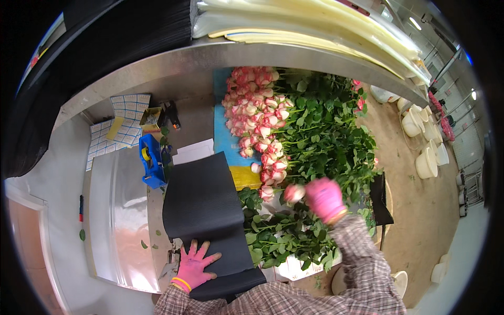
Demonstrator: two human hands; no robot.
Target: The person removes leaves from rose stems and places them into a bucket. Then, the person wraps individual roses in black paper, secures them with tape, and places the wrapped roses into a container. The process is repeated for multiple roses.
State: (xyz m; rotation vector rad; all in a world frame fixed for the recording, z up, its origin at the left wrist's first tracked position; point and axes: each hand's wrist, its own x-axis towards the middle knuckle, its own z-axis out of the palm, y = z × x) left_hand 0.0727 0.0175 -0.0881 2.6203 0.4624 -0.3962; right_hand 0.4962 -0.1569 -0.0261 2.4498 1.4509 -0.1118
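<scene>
My left hand [195,265], in a pink glove with a yellow cuff, lies flat with spread fingers on a black corrugated sheet [202,201]. My right hand [325,200], gloved the same and blurred, is closed beside a pink-and-white rose head [294,193]; it appears to grip that rose just below the bloom. Beyond it lies a large pile of pink-and-white roses [256,114], heads to the left and leafy stems [327,134] to the right. More leafy stems [283,240] lie between my hands, beside the black sheet, whose near end is folded over.
A blue tape dispenser [154,161], label sheets [128,118], a small open box [152,119] and white paper [193,152] lie at the left. A metal shelf [252,53] with stacked sleeves [307,23] spans the far side. White buckets [426,163] stand on the floor at right.
</scene>
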